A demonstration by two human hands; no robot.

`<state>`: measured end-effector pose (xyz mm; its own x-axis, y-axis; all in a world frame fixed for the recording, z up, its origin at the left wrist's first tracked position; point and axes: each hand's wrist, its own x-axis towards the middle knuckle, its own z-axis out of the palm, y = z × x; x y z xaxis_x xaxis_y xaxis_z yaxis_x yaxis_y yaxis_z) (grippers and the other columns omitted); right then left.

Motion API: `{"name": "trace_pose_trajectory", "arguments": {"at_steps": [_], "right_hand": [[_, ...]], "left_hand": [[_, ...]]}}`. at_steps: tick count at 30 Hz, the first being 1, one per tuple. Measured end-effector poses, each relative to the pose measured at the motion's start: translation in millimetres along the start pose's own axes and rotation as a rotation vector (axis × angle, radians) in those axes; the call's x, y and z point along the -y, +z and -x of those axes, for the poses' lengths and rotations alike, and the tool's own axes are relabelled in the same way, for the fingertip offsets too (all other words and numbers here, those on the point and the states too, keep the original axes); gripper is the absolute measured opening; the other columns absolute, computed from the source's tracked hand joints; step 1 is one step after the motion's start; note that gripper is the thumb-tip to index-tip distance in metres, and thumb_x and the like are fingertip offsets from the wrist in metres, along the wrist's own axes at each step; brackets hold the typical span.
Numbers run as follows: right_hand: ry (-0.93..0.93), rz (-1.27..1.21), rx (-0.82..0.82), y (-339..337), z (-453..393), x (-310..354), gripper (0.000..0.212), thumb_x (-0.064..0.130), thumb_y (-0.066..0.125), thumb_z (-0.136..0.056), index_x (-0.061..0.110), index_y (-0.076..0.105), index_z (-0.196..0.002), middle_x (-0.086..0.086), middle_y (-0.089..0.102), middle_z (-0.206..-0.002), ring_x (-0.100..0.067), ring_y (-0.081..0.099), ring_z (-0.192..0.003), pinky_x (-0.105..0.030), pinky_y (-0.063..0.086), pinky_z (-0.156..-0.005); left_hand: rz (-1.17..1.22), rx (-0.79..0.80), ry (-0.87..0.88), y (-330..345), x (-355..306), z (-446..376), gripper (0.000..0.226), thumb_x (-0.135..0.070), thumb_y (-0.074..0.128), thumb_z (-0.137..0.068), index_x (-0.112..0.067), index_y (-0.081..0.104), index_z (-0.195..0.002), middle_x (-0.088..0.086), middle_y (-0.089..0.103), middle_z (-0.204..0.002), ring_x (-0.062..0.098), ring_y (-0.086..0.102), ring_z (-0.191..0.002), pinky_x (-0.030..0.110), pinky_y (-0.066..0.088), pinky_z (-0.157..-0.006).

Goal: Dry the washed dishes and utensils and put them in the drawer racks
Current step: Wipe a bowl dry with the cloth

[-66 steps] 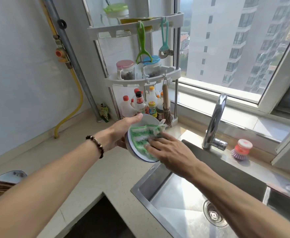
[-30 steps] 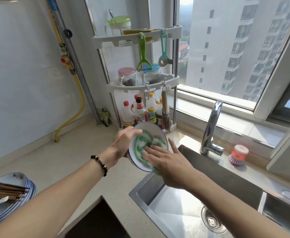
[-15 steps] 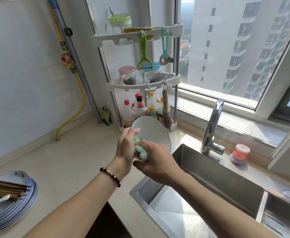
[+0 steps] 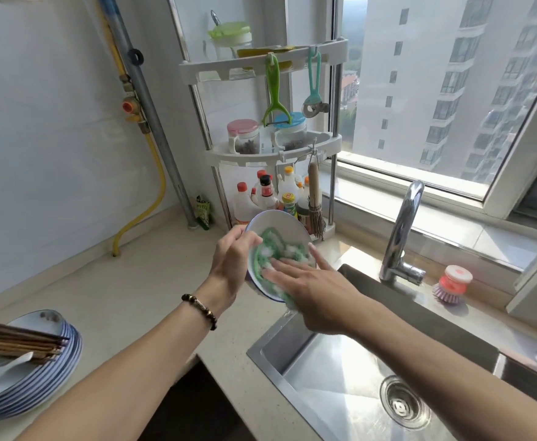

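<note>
Compared with half a second back: right hand (image 4: 316, 297) flat again, straight fingers pressing green cloth (image 4: 272, 254) into bowl (image 4: 276, 224), no longer balled round it. Left hand (image 4: 230, 261) still gripping bowl's left rim, bowl tilted up over sink's (image 4: 331, 361) left corner. Bare counter (image 4: 111, 281) left of sink, dark opening at its front edge. Far left of sink, stacked plates (image 4: 51, 370) carrying chopsticks (image 4: 16, 340) and spoon (image 4: 3, 369). Behind sink, rack (image 4: 273, 154) with spice jars on middle shelf, bottles at bottom.

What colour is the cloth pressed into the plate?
Green and white, a mottled pattern; the cloth shows in the head view.
</note>
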<state>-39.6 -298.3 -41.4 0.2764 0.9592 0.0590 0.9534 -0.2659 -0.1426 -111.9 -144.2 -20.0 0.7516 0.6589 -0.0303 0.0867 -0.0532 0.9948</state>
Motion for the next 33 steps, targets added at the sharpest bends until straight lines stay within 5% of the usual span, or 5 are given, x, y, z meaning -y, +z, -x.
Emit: {"name": "trace_pose_trajectory", "arguments": {"at_steps": [6, 11, 19, 28, 33], "right_hand": [[0.133, -0.579, -0.051, 6.4, -13.3, 41.4, 0.06, -0.004, 0.048, -0.074, 0.015, 0.049, -0.13, -0.008, 0.058, -0.127, -0.028, 0.047, -0.116, -0.049, 0.021, -0.119], [-0.111, 0.049, -0.137, 16.3, 0.2, -4.5, 0.069, 0.013, 0.069, -0.087, 0.026, 0.043, -0.149, 0.002, 0.049, -0.153, -0.018, 0.039, -0.145, -0.054, -0.004, -0.122], [0.066, 0.037, -0.556, 11.9, -12.3, 22.0, 0.023, 0.012, 0.077, -0.072, 0.022, 0.07, -0.091, 0.004, 0.065, -0.071, -0.024, 0.067, -0.071, -0.057, 0.049, -0.1], [-0.022, 0.179, -0.064, -2.6, 1.3, -8.0, 0.074, 0.017, 0.06, -0.095, 0.031, 0.022, -0.157, 0.007, 0.023, -0.166, -0.013, 0.011, -0.155, -0.054, -0.009, -0.123], [0.007, -0.502, -0.047, -3.6, -3.8, 40.5, 0.066, -0.006, 0.048, -0.084, 0.017, 0.037, -0.144, -0.007, 0.05, -0.14, -0.027, 0.046, -0.119, -0.036, 0.038, -0.1]], "left_hand": [[0.034, -0.137, 0.053, 5.8, 4.1, -1.8, 0.014, -0.03, 0.057, -0.063, -0.025, 0.052, -0.052, -0.008, 0.049, -0.058, 0.022, 0.045, -0.069, 0.033, 0.034, -0.062], [-0.014, 0.12, -0.134, -19.4, 3.0, -8.4, 0.072, -0.046, 0.061, -0.053, 0.003, 0.059, -0.106, 0.022, 0.064, -0.091, 0.033, 0.062, -0.076, 0.032, 0.045, -0.057], [0.376, 0.061, -0.02, -1.1, 26.2, 8.9, 0.063, -0.035, 0.069, -0.071, -0.009, 0.061, -0.128, 0.022, 0.068, -0.12, 0.035, 0.067, -0.106, 0.047, 0.053, -0.09], [0.172, 0.031, 0.069, -7.1, 3.4, 8.4, 0.031, -0.026, 0.058, -0.069, -0.01, 0.069, -0.093, 0.018, 0.069, -0.085, 0.027, 0.066, -0.078, 0.036, 0.052, -0.064], [0.149, -0.047, 0.124, 0.2, 6.8, 0.7, 0.012, -0.025, 0.06, -0.067, -0.024, 0.071, -0.072, 0.003, 0.066, -0.077, 0.025, 0.06, -0.08, 0.037, 0.048, -0.072]]}}
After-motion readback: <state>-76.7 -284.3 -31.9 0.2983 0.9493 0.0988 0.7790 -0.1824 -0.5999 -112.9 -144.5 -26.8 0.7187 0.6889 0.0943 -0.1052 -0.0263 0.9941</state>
